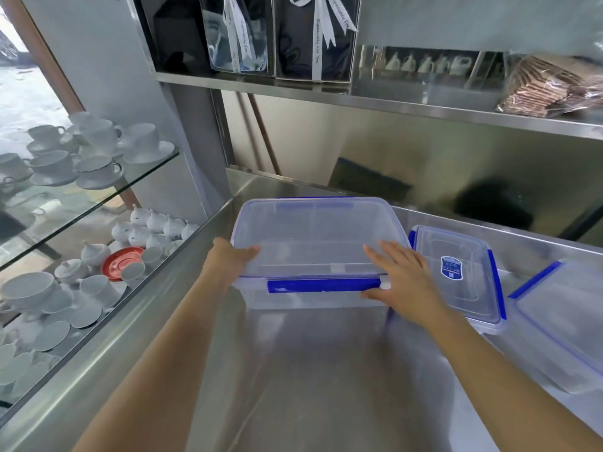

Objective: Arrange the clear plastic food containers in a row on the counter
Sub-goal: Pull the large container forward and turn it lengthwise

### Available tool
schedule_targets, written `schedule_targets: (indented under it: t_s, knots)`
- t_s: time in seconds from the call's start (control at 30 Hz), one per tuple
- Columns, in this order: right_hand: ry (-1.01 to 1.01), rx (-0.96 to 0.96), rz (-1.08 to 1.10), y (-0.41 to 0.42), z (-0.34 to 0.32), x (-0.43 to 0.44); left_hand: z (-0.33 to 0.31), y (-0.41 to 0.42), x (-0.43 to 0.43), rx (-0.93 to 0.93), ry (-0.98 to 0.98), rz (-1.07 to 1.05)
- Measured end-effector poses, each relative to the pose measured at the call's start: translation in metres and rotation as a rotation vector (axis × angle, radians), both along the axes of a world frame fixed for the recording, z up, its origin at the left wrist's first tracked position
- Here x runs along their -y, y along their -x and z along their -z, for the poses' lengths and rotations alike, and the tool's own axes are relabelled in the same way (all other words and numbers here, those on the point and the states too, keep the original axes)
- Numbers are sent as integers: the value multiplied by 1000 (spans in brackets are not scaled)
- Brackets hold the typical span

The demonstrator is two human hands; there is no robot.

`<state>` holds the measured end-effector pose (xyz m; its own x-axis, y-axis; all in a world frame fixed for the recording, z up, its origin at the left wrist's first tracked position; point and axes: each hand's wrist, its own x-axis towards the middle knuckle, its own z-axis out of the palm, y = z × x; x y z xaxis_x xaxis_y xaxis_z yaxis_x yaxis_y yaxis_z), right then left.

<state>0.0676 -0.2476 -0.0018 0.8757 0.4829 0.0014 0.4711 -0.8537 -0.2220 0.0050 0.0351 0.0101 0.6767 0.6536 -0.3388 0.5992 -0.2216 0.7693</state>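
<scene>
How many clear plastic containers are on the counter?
3: a large container at the centre, a labelled container right of it, a third container at the right edge, partly cut off; more may lie beyond.

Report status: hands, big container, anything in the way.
Fingers flat on lid: left hand near-left corner, right hand near-right. The large container sits on steel counter. The labelled smaller container close on its right, third container beyond; nothing blocking.

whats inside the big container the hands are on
Through its clear lid the big container looks empty. The blue latch, the left hand and the right hand cover the near edge, so that strip is unseen.
</scene>
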Motion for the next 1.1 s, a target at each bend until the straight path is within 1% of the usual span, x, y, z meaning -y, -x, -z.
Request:
schedule_targets:
  t_s: [0.07, 0.1, 0.17, 0.23, 0.3, 0.33, 0.37, 0.4, 0.43, 0.47, 0.5, 0.53, 0.57, 0.6, 0.67, 0.7, 0.73, 0.87, 0.93, 1.03, 1.1]
  knots:
    - [-31, 88, 87, 2, 1, 2, -13, 12, -5, -63, 201, 87]
    - [-47, 127, 150, 4, 3, 1, -21, 20, -4, -130, 255, 158]
    - [-113, 144, 278, 8, 8, -3, -33, 34, 3, -296, 233, 323]
    - [-265, 58, 378, 13, 11, -10, -41, 46, 11, -424, 208, 511]
    - [-509, -155, 449, 17, 8, -16, -48, 58, 15, -503, 252, 696]
    - [-671, -273, 481, 20, 8, -18, -53, 62, 11, -482, 277, 758]
    - [-836, -367, 516, 24, 9, -20, -58, 62, 7, -396, 296, 756]
    - [-974, -424, 554, 28, 9, -23, -61, 58, 2, -243, 303, 670]
    - [-1055, -463, 594, 33, 8, -26, -60, 52, -4, -44, 292, 508]
    - [-1100, -493, 617, 38, 7, -30, -57, 41, -13, 144, 229, 309]
    - [-1111, -513, 627, 41, 7, -34, -52, 28, -19, 274, 81, 152]
    - [-1097, -513, 628, 44, 6, -37, -46, 16, -23, 311, -109, 76]
    - [-1077, -503, 626, 47, 5, -40, -38, 6, -25, 279, -261, 93]
    - [-1069, -502, 617, 52, 3, -43, -31, -1, -24, 200, -373, 176]
    - [-1103, -538, 587, 60, 2, -49, -21, -7, -19, 31, -515, 340]
    - [-1123, -560, 576, 64, 5, -51, -18, -9, -17, -12, -544, 392]
    - [-1139, -574, 570, 67, 6, -54, -15, -11, -15, -33, -525, 432]
    - [-1193, -626, 569, 67, 10, -61, -10, -14, -16, -138, -395, 562]
    - [-1189, -664, 537, 60, 9, -61, -18, -12, -20, -181, -397, 608]
    - [-1187, -714, 464, 44, 5, -59, -30, -5, -27, -300, -448, 683]
    - [-1147, -679, 448, 31, 3, -58, -34, 1, -26, -377, -402, 688]
